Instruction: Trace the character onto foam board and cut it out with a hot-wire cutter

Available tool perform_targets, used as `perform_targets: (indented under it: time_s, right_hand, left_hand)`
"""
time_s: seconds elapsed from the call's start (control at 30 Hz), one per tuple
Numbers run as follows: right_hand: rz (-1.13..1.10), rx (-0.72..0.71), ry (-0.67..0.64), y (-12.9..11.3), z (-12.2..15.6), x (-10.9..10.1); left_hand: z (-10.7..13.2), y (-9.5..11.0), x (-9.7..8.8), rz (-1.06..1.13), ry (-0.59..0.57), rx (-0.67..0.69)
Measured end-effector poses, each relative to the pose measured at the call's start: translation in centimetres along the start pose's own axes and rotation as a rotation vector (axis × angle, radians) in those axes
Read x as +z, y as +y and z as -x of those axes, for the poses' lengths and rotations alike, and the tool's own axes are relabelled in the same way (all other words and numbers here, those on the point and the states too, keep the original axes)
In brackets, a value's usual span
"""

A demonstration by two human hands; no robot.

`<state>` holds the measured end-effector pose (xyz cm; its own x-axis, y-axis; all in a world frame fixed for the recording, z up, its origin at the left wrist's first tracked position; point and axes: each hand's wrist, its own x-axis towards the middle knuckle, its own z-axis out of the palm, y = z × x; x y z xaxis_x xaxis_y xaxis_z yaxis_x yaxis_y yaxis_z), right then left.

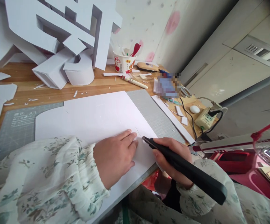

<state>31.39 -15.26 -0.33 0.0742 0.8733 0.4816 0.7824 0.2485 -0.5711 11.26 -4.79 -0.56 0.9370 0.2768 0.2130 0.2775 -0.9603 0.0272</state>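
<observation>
My left hand [115,155] lies flat, fingers stretched out, pressing on a white foam board sheet [95,116] that rests on a grey cutting mat [18,123]. My right hand [171,158] is closed around a black utility knife [183,166]. The knife's tip touches the sheet's near right part, just right of my left fingertips, at the end of a thin cut line. Both arms wear floral sleeves.
Large white foam board letter shapes [55,40] stand at the back of the wooden table. A paper cup [124,63] with tools, a pen [135,81], white strips [172,118], a power strip [204,118] with cables and a red fan [268,146] lie to the right.
</observation>
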Motion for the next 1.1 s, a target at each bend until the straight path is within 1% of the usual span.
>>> perform_targets:
  time_s: [0.1, 0.27, 0.4, 0.57, 0.67, 0.8, 0.9, 0.97, 1.03, 1.1]
  right_hand:
    - [0.005, -0.020, -0.012, 0.0, 0.6, -0.3]
    - [0.044, -0.051, -0.026, -0.1, 1.4, -0.7]
    - [0.070, -0.093, -0.033, -0.2, 1.7, -1.1]
    - [0.064, -0.113, -0.051, -0.6, 2.2, -1.9]
    - [0.071, -0.129, -0.075, -0.8, 2.7, -2.6]
    - [0.099, -0.137, -0.071, -1.2, 3.5, -3.5]
    - [0.091, -0.124, -0.082, -1.4, 4.1, -4.3]
    - [0.085, -0.084, -0.049, -1.4, 4.4, -4.9]
    - [0.072, -0.051, -0.019, -1.3, 4.2, -5.5]
    - [0.041, -0.046, -0.033, -1.1, 3.7, -6.2]
  left_hand:
    - [0.0, -0.1, 0.0, -0.019, 0.003, 0.034]
    - [0.2, -0.4, 0.6, -0.055, 0.028, 0.084]
    - [0.0, -0.5, 0.5, -0.060, 0.010, 0.115]
    - [-0.2, -0.5, -0.2, -0.042, -0.055, 0.100]
    - [-0.1, -0.7, 0.0, -0.030, -0.031, 0.114]
    - [0.2, -1.2, 0.6, -0.025, -0.001, 0.145]
    - [0.1, -1.3, 0.6, -0.021, 0.001, 0.155]
    - [-0.1, -1.3, 0.4, -0.010, 0.000, 0.158]
    - [-0.2, -1.3, 0.2, 0.008, 0.003, 0.152]
    - [-0.3, -1.1, 0.0, 0.031, 0.005, 0.130]
